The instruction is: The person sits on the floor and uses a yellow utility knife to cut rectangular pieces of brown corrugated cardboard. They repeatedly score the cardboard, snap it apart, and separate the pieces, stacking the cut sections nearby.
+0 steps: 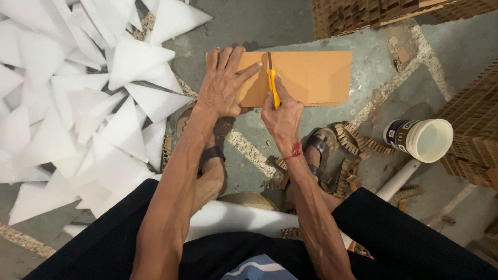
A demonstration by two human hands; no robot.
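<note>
1. Cutting: our right hand (282,116) has its fingers clamped round a yellow knife (273,88), blade on the cardboard sheet (311,75) that lies flat on the concrete floor (249,26) just ahead of our feet.
2. Our left hand (223,83) lies flat on the sheet's left part, fingers spread and together pressing down, forefinger reaching close to the blade.
3. Doing it well, by our read: keep the hold-down firm, draw along the crease line, keep that forefinger off the cut path.
4. Left: a pile of white foam triangles (78,103), near the left hand but off the sheet.
5. Right: white tub (420,139) on its side, white pipe (399,179), corrugated scraps (358,142) by the right sandal (319,148).
6. Stacked cardboard grids (472,124) crowd the right edge and top; scraps near the feet are the likeliest snag.
</note>
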